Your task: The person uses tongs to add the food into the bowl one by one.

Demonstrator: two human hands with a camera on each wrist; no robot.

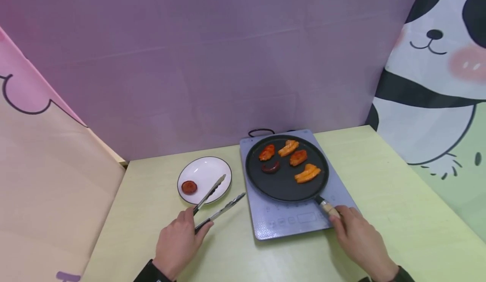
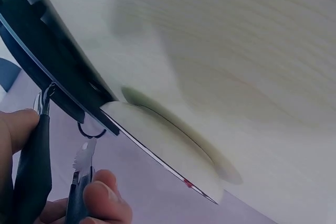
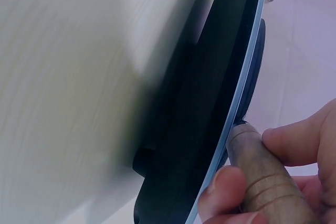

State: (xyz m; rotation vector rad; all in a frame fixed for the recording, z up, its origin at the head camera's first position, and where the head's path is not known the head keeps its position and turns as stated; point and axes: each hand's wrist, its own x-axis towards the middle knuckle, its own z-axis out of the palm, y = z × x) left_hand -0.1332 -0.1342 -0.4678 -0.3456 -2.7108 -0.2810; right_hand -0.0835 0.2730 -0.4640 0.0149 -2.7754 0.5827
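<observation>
My left hand (image 1: 180,239) grips a pair of metal tongs (image 1: 228,206) with dark handles, their arms spread and nothing between the tips. One tip overlaps the white plate (image 1: 206,170), where a round browned slice (image 1: 189,187) lies at the left. In the left wrist view, thumb and fingers hold the two dark tong handles (image 2: 32,166). My right hand (image 1: 360,239) is wrapped round the wooden handle (image 3: 273,187) of a black frying pan (image 1: 277,187). In the pan lie several browned pieces, among them a dark curved sausage (image 1: 271,168) and orange-coloured strips (image 1: 307,173).
Under the pan is a flat grey induction cooker (image 1: 273,227), with a black cord (image 1: 261,130) looping behind it. The pale wooden table (image 1: 383,168) ends at a purple backdrop (image 1: 228,62); a panda-printed cloth (image 1: 436,75) hangs on the right.
</observation>
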